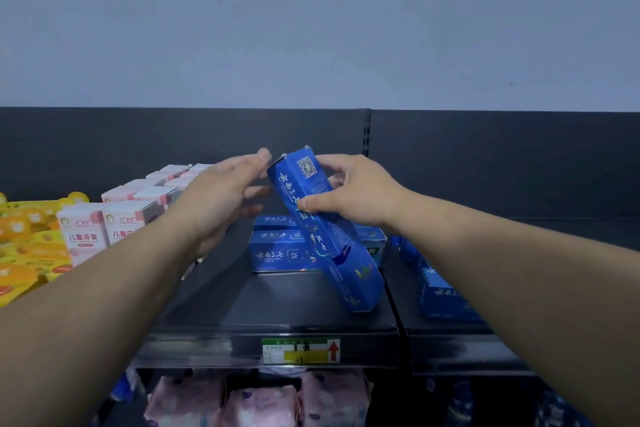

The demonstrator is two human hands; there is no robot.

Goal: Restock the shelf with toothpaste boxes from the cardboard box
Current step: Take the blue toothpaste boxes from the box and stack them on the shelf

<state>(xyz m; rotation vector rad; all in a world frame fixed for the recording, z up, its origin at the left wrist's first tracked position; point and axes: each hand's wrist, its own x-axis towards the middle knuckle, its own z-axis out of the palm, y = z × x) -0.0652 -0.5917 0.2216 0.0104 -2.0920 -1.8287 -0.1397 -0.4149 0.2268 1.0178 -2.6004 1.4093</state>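
My right hand [349, 192] grips a long blue toothpaste box [332, 250] near its upper end, thumb on the front face. The box is tilted, its lower end close to the black shelf [277, 302]. My left hand [218, 194] is held flat with straight fingers just left of the box's top end and holds nothing. Behind the tilted box, several blue toothpaste boxes [280, 250] lie stacked flat on the shelf. The cardboard box is out of view.
Pink-and-white children's toothpaste boxes [114, 225] stand in rows at the left, with yellow packets [27, 243] beyond them. More blue boxes [440, 291] sit on the adjoining shelf at the right. A price tag [300, 351] marks the shelf's front edge; pink packs [263, 402] lie below.
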